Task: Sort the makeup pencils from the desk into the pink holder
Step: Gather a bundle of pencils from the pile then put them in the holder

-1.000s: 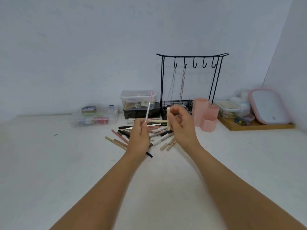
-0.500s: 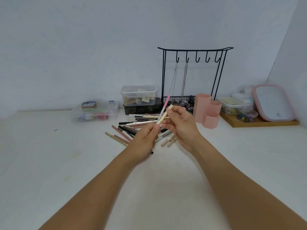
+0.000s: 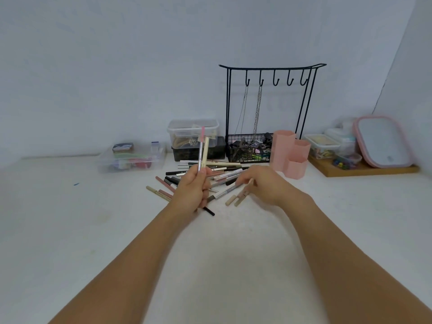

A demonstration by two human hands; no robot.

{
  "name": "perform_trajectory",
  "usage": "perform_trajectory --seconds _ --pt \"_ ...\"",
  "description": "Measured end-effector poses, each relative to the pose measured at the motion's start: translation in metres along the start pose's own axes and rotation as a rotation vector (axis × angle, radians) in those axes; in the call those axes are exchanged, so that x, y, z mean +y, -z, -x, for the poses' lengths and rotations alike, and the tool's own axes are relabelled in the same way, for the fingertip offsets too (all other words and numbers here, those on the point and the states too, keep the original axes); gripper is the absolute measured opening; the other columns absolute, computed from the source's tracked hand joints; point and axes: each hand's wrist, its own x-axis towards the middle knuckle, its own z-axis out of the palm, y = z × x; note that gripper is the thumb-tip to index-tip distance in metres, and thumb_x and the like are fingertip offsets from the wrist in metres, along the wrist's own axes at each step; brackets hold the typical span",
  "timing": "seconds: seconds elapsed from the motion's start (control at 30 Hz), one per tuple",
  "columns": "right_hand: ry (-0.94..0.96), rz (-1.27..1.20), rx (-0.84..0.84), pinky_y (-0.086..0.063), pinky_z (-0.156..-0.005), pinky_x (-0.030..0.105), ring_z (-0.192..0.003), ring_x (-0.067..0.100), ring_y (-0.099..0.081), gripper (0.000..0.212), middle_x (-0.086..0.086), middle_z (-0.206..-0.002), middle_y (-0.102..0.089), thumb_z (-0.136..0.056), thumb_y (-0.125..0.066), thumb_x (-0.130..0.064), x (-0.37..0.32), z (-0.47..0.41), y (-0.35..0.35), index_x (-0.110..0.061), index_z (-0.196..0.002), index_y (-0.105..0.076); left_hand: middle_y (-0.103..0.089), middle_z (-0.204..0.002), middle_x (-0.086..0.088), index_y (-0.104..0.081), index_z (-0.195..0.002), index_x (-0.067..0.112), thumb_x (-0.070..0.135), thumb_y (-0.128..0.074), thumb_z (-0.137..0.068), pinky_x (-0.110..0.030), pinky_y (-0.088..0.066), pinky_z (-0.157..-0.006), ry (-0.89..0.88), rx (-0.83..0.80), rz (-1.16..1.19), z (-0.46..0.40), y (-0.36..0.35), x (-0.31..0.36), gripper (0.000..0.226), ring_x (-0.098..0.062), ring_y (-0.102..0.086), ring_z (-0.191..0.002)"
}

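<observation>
Left hand (image 3: 190, 191) gripping cream and pink-tipped pencils (image 3: 203, 149) upright, right hand (image 3: 261, 184) pinching beige pencil (image 3: 243, 195)

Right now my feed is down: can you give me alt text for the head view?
The left hand holds two pencils upright, one cream and one silver with a pink tip, while the right hand reaches down into the pile of makeup pencils on the white desk. The pink holder stands just right of the pile.
</observation>
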Motion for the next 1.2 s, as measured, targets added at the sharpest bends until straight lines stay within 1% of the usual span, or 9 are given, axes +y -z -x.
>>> perform_trajectory --seconds 0.07,0.27,0.5,0.67,0.8,0.9,1.03,1.1,1.2 --pt "0.019 0.063 -0.096 -0.050 -0.092 0.034 -0.100 0.020 -0.060 0.031 -0.002 -0.109 -0.066 -0.093 -0.064 -0.005 -0.002 0.003 -0.006 -0.021 -0.117 -0.075 -0.038 -0.055 0.009 -0.060 -0.093 0.019 0.034 -0.034 -0.111 -0.021 -0.026 -0.035 0.044 0.040 0.031 -0.001 0.001 0.001 0.035 -0.006 -0.029 -0.042" --pt "0.050 0.057 -0.119 -0.048 -0.089 0.031 -0.100 0.017 -0.058 0.024 -0.004 -0.114 -0.063 -0.096 -0.063 -0.013 0.000 0.003 -0.008 -0.021 -0.116 -0.075 -0.043 -0.054 0.008 -0.062 -0.101 0.016 0.028 -0.034 -0.112 -0.020 -0.025 -0.034 0.109 0.031 0.116 -0.004 0.000 -0.001 0.032 -0.006 -0.031 -0.042" --pt "-0.010 -0.024 -0.096 -0.042 -0.064 0.025 -0.073 0.009 -0.052 0.015 -0.012 -0.089 -0.059 -0.095 -0.063 -0.013 0.003 0.002 -0.011 -0.028 -0.096 -0.064 -0.045 -0.059 0.004 -0.063 -0.110 0.012 0.021 -0.035 -0.112 -0.023 -0.031 -0.047 0.132 -0.037 0.246 -0.006 -0.004 -0.002 0.029 -0.010 -0.042 -0.049" --pt "0.021 -0.025 -0.061 -0.051 -0.079 0.032 -0.085 0.013 -0.057 0.021 -0.009 -0.098 -0.060 -0.094 -0.064 -0.009 -0.001 0.002 -0.012 -0.029 -0.099 -0.067 -0.051 -0.064 0.004 -0.062 -0.114 0.013 0.019 -0.038 -0.111 -0.021 -0.036 -0.048 0.113 -0.056 0.325 -0.008 -0.003 -0.001 0.026 -0.008 -0.043 -0.052" --pt "0.050 -0.043 0.030 -0.050 -0.081 0.034 -0.086 0.015 -0.056 0.014 -0.005 -0.096 -0.059 -0.094 -0.064 -0.008 -0.006 0.002 -0.012 -0.020 -0.094 -0.069 -0.060 -0.067 0.003 -0.063 -0.113 0.014 0.020 -0.039 -0.111 -0.022 -0.045 -0.052 0.113 -0.078 0.370 -0.007 -0.002 0.000 0.025 -0.010 -0.052 -0.058" --pt "0.139 -0.137 0.266 -0.046 -0.079 0.027 -0.088 0.015 -0.056 0.009 0.001 -0.100 -0.061 -0.098 -0.059 -0.010 -0.012 0.001 -0.007 -0.014 -0.101 -0.066 -0.068 -0.071 0.000 -0.065 -0.112 0.013 0.020 -0.039 -0.111 -0.025 -0.053 -0.059 0.102 -0.069 0.383 -0.006 -0.002 0.002 0.027 -0.012 -0.063 -0.065" --pt "0.162 -0.413 0.601 -0.050 -0.070 0.018 -0.078 0.010 -0.060 0.006 -0.004 -0.090 -0.064 -0.098 -0.060 -0.015 -0.030 -0.001 0.001 -0.020 -0.103 -0.062 -0.072 -0.078 -0.004 -0.063 -0.114 0.013 0.021 -0.038 -0.112 -0.029 -0.058 -0.063 0.084 -0.098 0.399 -0.004 -0.004 0.003 0.027 -0.016 -0.072 -0.072" --pt "0.106 -0.695 0.589 -0.056 -0.062 0.025 -0.067 0.013 -0.063 0.005 0.000 -0.086 -0.066 -0.099 -0.060 -0.015 -0.039 -0.001 0.001 -0.016 -0.104 -0.060 -0.073 -0.081 -0.006 -0.062 -0.116 0.013 0.023 -0.038 -0.112 -0.030 -0.060 -0.064 0.082 -0.113 0.383 -0.004 -0.005 0.003 0.027 -0.018 -0.073 -0.074" --pt "0.031 -1.017 0.462 -0.055 -0.054 0.028 -0.057 0.014 -0.062 0.006 0.006 -0.078 -0.068 -0.100 -0.059 -0.013 -0.046 -0.001 -0.002 -0.009 -0.104 -0.061 -0.075 -0.085 -0.006 -0.063 -0.114 0.015 0.025 -0.039 -0.111 -0.031 -0.060 -0.063 0.072 -0.134 0.314 -0.004 -0.006 0.001 0.026 -0.016 -0.068 -0.067"
